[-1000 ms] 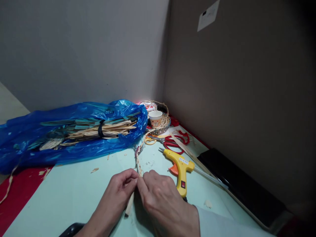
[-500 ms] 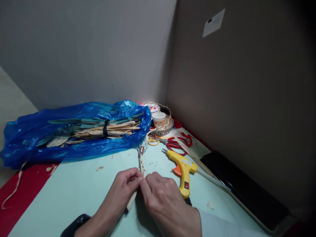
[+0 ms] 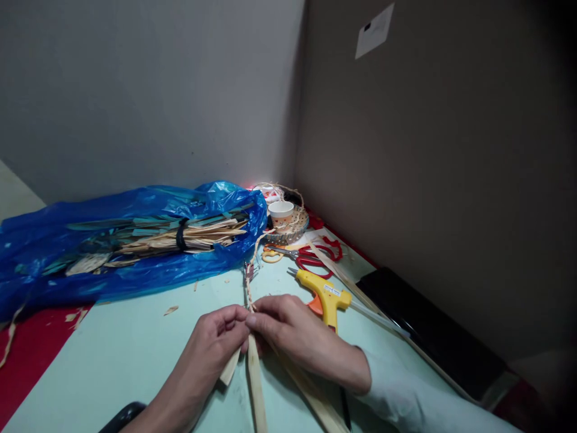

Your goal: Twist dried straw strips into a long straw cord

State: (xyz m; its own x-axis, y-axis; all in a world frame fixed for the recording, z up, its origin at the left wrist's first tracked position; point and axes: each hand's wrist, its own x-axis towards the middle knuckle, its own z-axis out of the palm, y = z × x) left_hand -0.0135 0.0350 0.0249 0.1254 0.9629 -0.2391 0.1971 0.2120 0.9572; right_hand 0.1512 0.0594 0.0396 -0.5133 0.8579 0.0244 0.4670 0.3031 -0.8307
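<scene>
A thin braided straw cord point(image 3: 248, 291) runs toward me from a metal clip on the table and ends at my fingertips. Pale flat straw strips point(image 3: 255, 385) fan out below it: one at the left, one in the middle, one at the right. My left hand point(image 3: 216, 343) pinches the left strip close to the end of the braid. Touching it, my right hand point(image 3: 300, 340) has its thumb and fingers closed on the strips at the same spot. The fingertips partly hide the join.
A blue plastic bag point(image 3: 148, 288) with a tied straw bundle point(image 3: 207, 234) lies back left. Behind stand a paper cup point(image 3: 281, 218) and a woven basket point(image 3: 293, 227). Scissors point(image 3: 313, 260), a yellow glue gun point(image 3: 331, 294) and a black case point(image 3: 428, 325) lie to the right.
My right hand has turned, its thumb now toward the left hand. The middle and right strips now show hanging toward me. The view has shifted slightly right.
</scene>
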